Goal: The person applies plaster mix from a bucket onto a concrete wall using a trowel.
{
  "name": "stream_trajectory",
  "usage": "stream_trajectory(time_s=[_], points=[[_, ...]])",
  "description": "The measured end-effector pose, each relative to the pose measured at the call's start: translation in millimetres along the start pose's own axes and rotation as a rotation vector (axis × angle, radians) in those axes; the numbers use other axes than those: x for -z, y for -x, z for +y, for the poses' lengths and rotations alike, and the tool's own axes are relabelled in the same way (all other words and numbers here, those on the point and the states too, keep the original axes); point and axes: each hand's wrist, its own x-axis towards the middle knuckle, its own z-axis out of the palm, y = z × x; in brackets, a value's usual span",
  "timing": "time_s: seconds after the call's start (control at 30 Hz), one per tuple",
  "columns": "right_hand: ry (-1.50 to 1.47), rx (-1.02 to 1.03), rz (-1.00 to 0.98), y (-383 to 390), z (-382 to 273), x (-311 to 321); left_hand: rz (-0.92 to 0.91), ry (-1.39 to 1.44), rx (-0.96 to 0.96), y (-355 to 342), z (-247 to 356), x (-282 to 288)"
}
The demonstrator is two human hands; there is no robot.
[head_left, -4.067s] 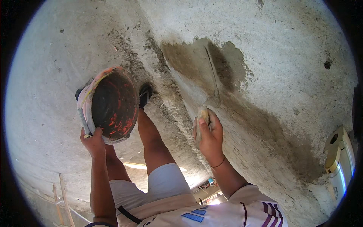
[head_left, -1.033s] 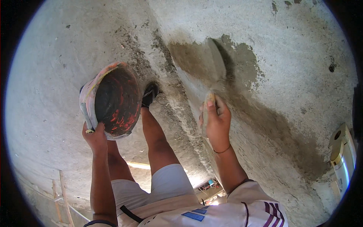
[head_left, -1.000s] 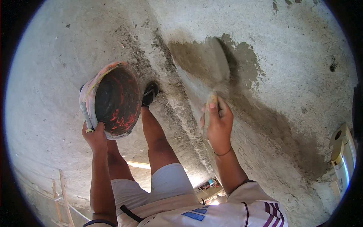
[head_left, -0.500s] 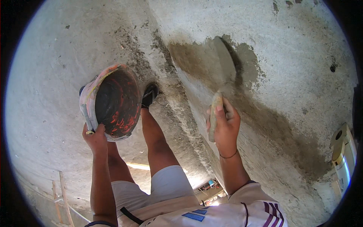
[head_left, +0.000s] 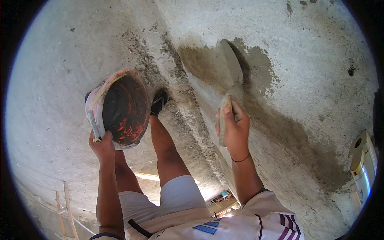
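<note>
My left hand [head_left: 103, 149] grips the rim of a round bucket [head_left: 94, 105], which is tilted so its dark inside faces me. Reddish streaks and grey residue coat the bucket's inner wall. In my right hand [head_left: 237, 130] is the handle of a trowel [head_left: 232, 64], my fingers wrapped around it. The grey blade points up and away, beside a damp patch of mortar [head_left: 258, 68] on the wall [head_left: 312, 52]. Whether the blade touches the surface I cannot tell. A brown, wet-looking band runs along the wall below the blade.
Concrete floor [head_left: 52, 120] lies to the left, with a dirty, crumbly seam [head_left: 176, 68] where it meets the wall. My sandalled foot [head_left: 160, 100] stands near that seam. A pale fixture [head_left: 363, 164] is at the far right, and wooden poles [head_left: 69, 208] stand at the lower left.
The trowel and my right hand have shifted slightly left along the wall. The bucket in my left hand has hardly moved.
</note>
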Motion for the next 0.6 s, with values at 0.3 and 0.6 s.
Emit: stream_trajectory(time_s=[0.3, 0.6], points=[[0.028, 0.501, 0.227, 27, 3, -8, 0.012, -0.024, -0.020, -2, -1, -1], [0.478, 0.303, -0.088, 33, 37, 1, -0.022, -0.027, -0.063, -1, 18, -9]])
